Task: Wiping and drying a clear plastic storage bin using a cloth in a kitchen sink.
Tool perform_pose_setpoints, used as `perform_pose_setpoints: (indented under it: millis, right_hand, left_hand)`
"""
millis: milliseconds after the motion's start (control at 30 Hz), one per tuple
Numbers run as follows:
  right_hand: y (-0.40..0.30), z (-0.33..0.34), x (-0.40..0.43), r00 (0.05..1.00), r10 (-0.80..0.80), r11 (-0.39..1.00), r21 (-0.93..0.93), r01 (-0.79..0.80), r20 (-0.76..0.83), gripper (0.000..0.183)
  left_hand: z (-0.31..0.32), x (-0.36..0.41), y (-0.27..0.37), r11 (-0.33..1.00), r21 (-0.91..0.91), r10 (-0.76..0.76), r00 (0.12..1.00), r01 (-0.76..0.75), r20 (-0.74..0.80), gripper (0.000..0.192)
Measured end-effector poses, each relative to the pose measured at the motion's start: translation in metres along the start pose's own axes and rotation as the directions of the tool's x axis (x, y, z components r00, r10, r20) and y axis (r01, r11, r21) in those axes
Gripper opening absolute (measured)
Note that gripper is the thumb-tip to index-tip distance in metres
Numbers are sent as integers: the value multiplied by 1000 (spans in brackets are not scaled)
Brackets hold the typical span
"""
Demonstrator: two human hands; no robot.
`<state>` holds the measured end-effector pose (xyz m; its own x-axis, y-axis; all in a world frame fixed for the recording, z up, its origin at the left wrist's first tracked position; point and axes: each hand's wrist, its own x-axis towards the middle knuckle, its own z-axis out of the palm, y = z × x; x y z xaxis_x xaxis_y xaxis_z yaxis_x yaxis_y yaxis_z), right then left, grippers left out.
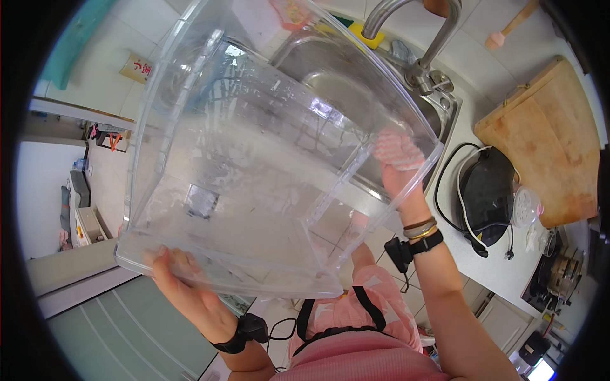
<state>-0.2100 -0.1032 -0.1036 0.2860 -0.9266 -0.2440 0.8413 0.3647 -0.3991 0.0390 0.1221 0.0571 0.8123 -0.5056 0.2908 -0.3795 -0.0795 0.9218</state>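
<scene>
A large clear plastic bin [248, 181], wet on its surface, is tilted up in front of me and partly over the stainless steel sink [333, 62]. My left hand [181, 271] grips its rim at the lower left, the fingers seen blurred through the plastic. My right hand [398, 176] has a pink and white striped cloth [399, 151] in it, at the bin's right side near the rim. Whether the cloth touches the plastic I cannot tell. A curved metal faucet [436, 47] stands behind the sink, beyond the bin's upper right edge.
On the counter [505, 271] to the right lie a black appliance with cords [486, 195] and a clear perforated plastic item [526, 207]. A wooden cutting board [548, 143] leans at the wall. A yellow sponge [366, 36] and a grey cloth [402, 51] sit behind the sink.
</scene>
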Motion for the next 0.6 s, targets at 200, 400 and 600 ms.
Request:
perform_pose_setpoints:
  millis: [200, 400, 600]
  right_hand:
    - [7, -1, -9, 988, -25, 989, -147, 2, -150, 42]
    - [-2, 9, -15, 992, -119, 972, -198, 124, 38, 42]
    - [6, 19, -2, 974, -106, 994, -10, 110, 199, 29]
  left_hand:
    - [3, -17, 24, 936, 143, 304, 943, -322, 132, 67]
    - [-10, -18, 61, 882, 172, 422, 898, -438, 125, 75]
    - [-28, -9, 86, 860, 47, 497, 855, -508, 148, 74]
